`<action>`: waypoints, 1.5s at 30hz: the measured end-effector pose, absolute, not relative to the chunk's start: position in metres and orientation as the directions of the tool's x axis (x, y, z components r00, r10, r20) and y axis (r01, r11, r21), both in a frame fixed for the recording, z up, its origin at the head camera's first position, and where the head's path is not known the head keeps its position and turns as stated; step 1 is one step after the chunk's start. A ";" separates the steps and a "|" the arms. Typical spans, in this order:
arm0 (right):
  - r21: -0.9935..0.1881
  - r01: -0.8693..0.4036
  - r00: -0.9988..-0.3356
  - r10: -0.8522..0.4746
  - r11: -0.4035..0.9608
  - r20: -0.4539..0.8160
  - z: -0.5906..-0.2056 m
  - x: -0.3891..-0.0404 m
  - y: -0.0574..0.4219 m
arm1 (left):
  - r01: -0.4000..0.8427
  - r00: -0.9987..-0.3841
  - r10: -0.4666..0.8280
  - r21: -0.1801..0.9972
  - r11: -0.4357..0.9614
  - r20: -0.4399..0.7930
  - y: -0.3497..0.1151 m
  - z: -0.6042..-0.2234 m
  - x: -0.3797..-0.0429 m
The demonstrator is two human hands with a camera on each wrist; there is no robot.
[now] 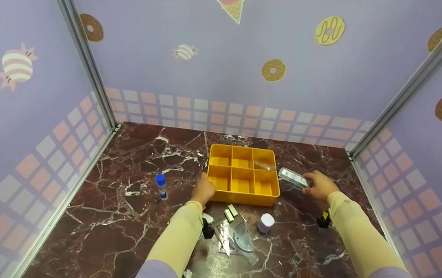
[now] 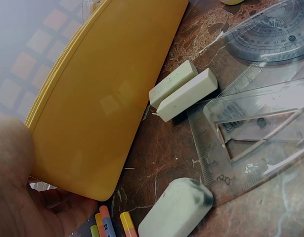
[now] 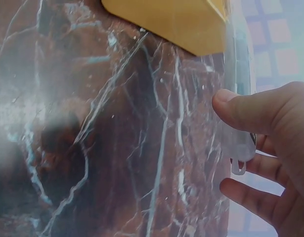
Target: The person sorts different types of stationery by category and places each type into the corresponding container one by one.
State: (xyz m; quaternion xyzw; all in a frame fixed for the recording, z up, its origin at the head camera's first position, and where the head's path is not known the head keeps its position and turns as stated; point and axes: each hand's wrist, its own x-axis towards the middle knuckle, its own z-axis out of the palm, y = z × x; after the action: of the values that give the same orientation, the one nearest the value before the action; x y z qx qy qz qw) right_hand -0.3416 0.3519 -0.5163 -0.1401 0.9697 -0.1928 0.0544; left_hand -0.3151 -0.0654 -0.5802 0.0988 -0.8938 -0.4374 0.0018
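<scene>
My left hand (image 1: 204,189) grips the near left corner of a yellow tray (image 1: 244,197) with six compartments. In the left wrist view, the thumb side lies against the tray's wall (image 2: 102,103) and fingers reach under its corner. To the right of the tray, my right hand (image 1: 321,185) holds a slim clear plastic case (image 1: 293,178) with a pale label. The right wrist view shows the thumb on one face of the case (image 3: 238,133), which has a small loop at its end. Something clear lies over the tray's right compartments; its kind is unclear.
Two pale erasers (image 1: 230,213), a clear protractor (image 1: 243,237) and a set square (image 2: 260,133) lie before the tray. A rounded white eraser (image 2: 176,210) and several coloured sticks (image 2: 106,219) are nearby. A white-topped jar (image 1: 266,223) and blue-capped glue stick (image 1: 161,187) stand apart.
</scene>
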 end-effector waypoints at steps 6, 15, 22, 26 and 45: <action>-0.380 -0.254 -0.955 -0.294 0.889 -0.050 -0.511 -0.347 0.337 | -0.179 -0.980 -0.179 0.779 0.601 -0.087 -0.066 -0.581 -0.314; -0.397 -0.213 -0.962 -0.263 0.893 -0.073 -0.506 -0.358 0.322 | -0.147 -0.983 -0.176 0.771 0.620 -0.046 -0.066 -0.581 -0.313; -0.388 -0.232 -0.960 -0.274 0.892 -0.055 -0.506 -0.365 0.308 | -0.166 -0.981 -0.180 0.771 0.615 -0.067 -0.066 -0.578 -0.313; -0.388 -0.239 -0.959 -0.278 0.890 -0.047 -0.507 -0.368 0.299 | -0.179 -0.979 -0.185 0.771 0.611 -0.081 -0.066 -0.577 -0.314; -0.454 -0.237 -0.967 -0.253 0.859 0.026 -0.507 -0.377 0.281 | -0.181 -0.978 -0.192 0.770 0.612 -0.077 -0.065 -0.580 -0.316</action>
State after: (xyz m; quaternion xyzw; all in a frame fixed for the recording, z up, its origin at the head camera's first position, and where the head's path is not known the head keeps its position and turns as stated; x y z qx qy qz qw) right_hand -0.3766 0.2813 -0.5074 -0.1273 0.9639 -0.2334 0.0172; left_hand -0.3161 -0.0652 -0.5802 0.1038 -0.8979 -0.4278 0.0063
